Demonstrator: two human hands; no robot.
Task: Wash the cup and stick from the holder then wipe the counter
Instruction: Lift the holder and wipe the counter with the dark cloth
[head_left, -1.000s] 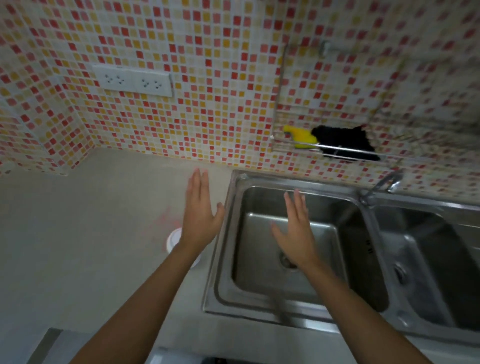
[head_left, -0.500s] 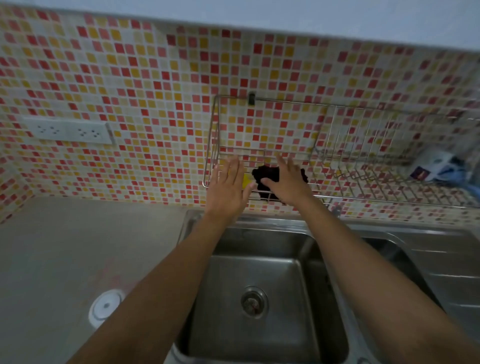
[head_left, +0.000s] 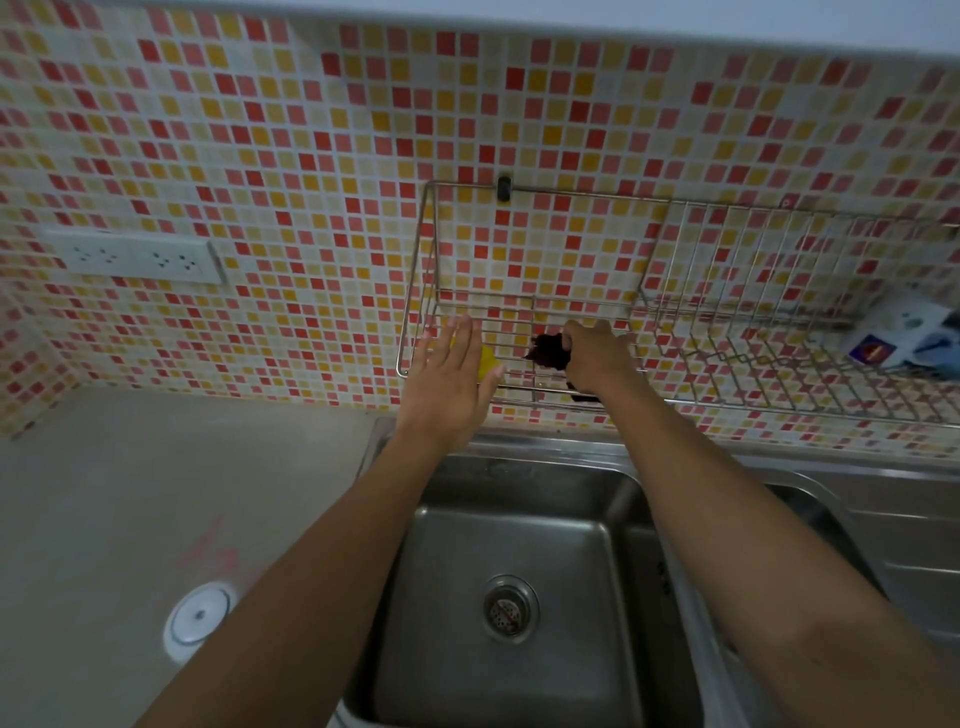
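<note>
Right hand (head_left: 592, 358) is up in the wire rack (head_left: 415, 291) on the tiled wall, fingers curled and closed around a dark cloth (head_left: 548, 351), which bunches out to the left of the knuckles and shows again just under the wrist. Left hand (head_left: 449, 384) is beside it, flat and open, fingers together and pointing up, palm toward the rack's front rail; a yellow thing (head_left: 487, 361) peeks out just past its thumb side, mostly hidden, so whether the hand touches it I cannot tell. Both forearms reach up over the steel sink (head_left: 519, 545), its drain (head_left: 510, 609) sitting between them. Off to the left lies the grey surface (head_left: 130, 493) with a faint pink stain and a round white lid-like disc (head_left: 197, 618) near the left elbow. Far right in the rack rests a white and blue packet (head_left: 904, 338). A cup or stick I can't make out.
</note>
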